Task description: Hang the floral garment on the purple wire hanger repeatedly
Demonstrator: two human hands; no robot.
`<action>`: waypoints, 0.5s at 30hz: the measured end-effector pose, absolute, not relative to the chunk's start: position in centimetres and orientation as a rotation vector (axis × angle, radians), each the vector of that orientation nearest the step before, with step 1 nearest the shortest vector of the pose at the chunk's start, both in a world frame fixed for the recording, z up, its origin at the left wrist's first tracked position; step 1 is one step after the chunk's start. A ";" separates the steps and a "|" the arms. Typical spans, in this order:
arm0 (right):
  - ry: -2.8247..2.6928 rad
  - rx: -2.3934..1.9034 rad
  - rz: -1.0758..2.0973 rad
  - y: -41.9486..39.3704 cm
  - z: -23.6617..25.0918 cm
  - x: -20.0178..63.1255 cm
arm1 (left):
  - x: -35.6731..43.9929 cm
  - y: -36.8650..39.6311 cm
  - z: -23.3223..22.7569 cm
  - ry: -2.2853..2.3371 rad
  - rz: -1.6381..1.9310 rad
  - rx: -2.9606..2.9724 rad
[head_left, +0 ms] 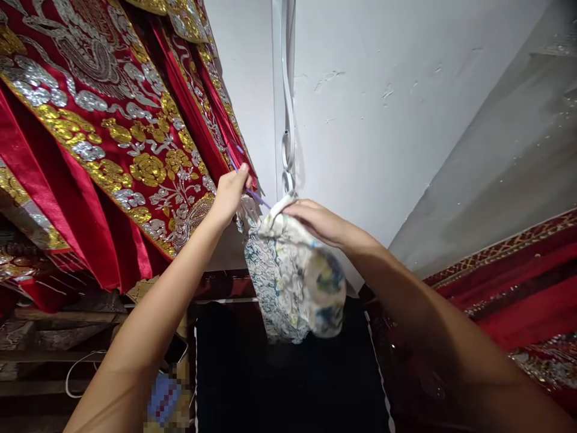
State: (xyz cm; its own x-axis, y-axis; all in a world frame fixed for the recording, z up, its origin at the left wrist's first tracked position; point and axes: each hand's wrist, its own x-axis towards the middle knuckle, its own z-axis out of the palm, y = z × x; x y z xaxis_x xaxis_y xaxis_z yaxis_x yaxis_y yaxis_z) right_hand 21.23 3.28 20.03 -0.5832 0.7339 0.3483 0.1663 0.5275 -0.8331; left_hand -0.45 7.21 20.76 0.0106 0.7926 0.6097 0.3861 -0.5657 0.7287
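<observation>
A patterned garment (pixel 288 270) in white, blue and green hangs in front of me, its lower part blurred and dangling over my dark clothing. My right hand (pixel 315 219) is closed on its pale upper edge, with some fingertips hidden by the fabric. Higher and to the left, my left hand (pixel 233 191) is closed around a thin purple rod (pixel 258 197) that looks like part of a clothes hanger. The rod's lower right end runs to the garment's upper edge, near my right fingers. Red cloth lies just behind my left hand.
Red costumes with gold and silver sequins (pixel 148 168) hang at the left. A white cable (pixel 288 90) runs down the pale wall (pixel 360 120). At the lower left are wooden slats (pixel 67 316); more red embroidered cloth (pixel 532 276) is at the right.
</observation>
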 end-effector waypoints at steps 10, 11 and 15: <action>-2.311 -0.713 -0.091 3.2 13.0 21.5 | 4.9 -0.5 20.9 1.149 1.548 1.882; -2.275 -0.729 -0.133 3.1 12.9 21.6 | 4.8 -0.6 21.3 1.122 1.519 1.890; -2.076 -0.918 -0.244 3.6 14.0 25.0 | 1.3 0.4 21.7 1.042 1.350 1.902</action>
